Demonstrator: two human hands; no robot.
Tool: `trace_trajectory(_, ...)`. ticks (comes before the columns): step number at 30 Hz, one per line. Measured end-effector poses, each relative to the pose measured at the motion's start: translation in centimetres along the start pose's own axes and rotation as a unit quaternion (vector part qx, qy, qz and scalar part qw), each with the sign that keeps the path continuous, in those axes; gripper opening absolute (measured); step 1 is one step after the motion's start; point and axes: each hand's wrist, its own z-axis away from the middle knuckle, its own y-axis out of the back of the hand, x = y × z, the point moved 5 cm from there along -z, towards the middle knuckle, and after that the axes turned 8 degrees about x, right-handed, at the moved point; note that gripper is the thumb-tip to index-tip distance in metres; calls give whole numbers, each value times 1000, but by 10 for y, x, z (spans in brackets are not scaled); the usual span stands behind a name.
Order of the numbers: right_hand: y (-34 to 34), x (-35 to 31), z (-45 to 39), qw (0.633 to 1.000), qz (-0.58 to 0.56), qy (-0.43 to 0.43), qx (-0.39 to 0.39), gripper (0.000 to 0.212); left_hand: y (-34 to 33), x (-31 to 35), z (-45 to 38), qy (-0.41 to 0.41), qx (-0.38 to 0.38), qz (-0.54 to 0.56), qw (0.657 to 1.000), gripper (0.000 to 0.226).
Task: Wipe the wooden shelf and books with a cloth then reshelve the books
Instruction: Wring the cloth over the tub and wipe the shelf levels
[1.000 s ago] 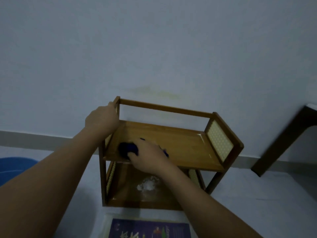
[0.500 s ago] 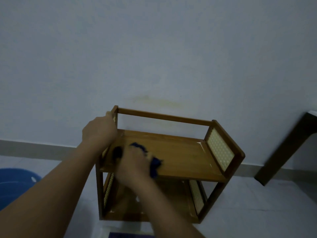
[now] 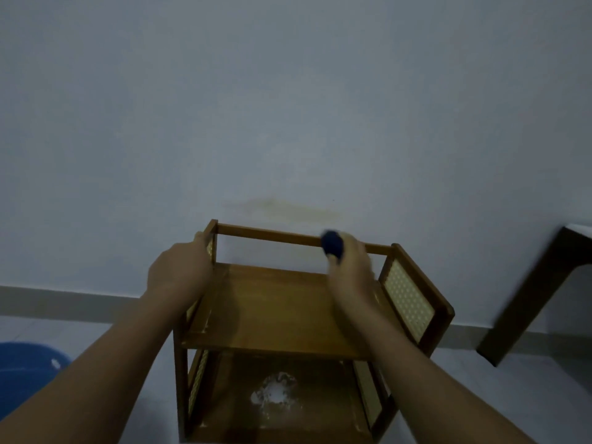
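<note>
You are in the wiping stage, and by the look of it not near the end. Your right hand (image 3: 349, 267) is curled round a dark blue cloth (image 3: 332, 246) and holds it against the back rail (image 3: 269, 234) of the wooden shelf (image 3: 282, 309), toward the rail's right end. Your left hand (image 3: 179, 274) grips the top of the shelf's left side panel, fingers wrapped over its edge — steadying the unit, I would judge.

The shelf stands on the floor against a pale wall. It is a two-tier frame of warm brown wood with pale woven panels (image 3: 408, 302) set into the sides. The upper board carries nothing and shows no obvious marks, though the light is dim. The lower board has a white powdery patch (image 3: 275, 392) near its middle, so that tier seems not yet wiped.

No books are in view, so whether they have been wiped cannot be told — and reshelving has plainly not begun. A blue tub (image 3: 25, 373) sits on the floor to the left, a dark furniture leg (image 3: 531, 302) to the right.
</note>
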Motion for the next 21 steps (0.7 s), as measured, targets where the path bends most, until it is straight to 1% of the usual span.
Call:
trace_trajectory(1, -10, -39, -2, 998, 0, 67, 18, 49, 1, 0, 0, -4, 4, -6, 1000, 50)
trace_trajectory(2, -24, -78, 1, 989, 17, 144, 9, 53, 0, 1, 0, -8, 10, -12, 1000, 47)
trace_trajectory(4, -58, -138, 14, 956, 67, 279, -56, 59, -1, 0, -1, -12, 21, -21, 999, 40)
trace_trajectory(5, -75, -149, 21, 938, 101, 316, -102, 61, -1, 0, 0, -9, 23, -22, 999, 37)
trace_trajectory(6, -88, -149, 23, 924, 131, 331, -138, 64, -1, 0, 1, -7, 24, -24, 999, 36)
trace_trajectory(7, -95, -140, 20, 918, 149, 335, -152, 66, -1, 0, 2, -7, 20, -26, 999, 36)
trace_trajectory(8, -93, -126, 18, 917, 159, 337, -145, 68, -2, 0, 2, -7, 15, -27, 1000, 38)
trace_trajectory(10, -77, -87, 10, 921, 179, 328, -108, 69, -1, -1, 0, -7, 9, -27, 1000, 44)
trace_trajectory(12, -47, -33, -5, 939, 198, 268, -90, 74, -3, -1, 0, 1, 1, -25, 1000, 49)
trace_trajectory(14, -9, 19, -22, 957, 216, 173, -82, 78, -2, 0, 3, 3, 8, -22, 1000, 51)
trace_trajectory(16, 21, 47, -30, 964, 221, 115, -91, 76, 2, 5, 6, 2, -1, -9, 1000, 51)
trace_trajectory(18, 36, 36, -27, 974, 172, 125, -79, 68, 7, 2, 5, 30, -12, 53, 998, 43)
trace_trajectory(19, 45, 22, -15, 979, 133, 142, -66, 65, 9, -4, 6, 72, -23, 118, 990, 41)
trace_trajectory(20, 55, 5, -5, 979, 92, 174, -45, 64, 9, -11, 6, 118, -30, 198, 973, 49)
trace_trajectory(21, 64, -9, 20, 976, 54, 206, -40, 64, 10, -17, 19, 151, -35, 271, 950, 60)
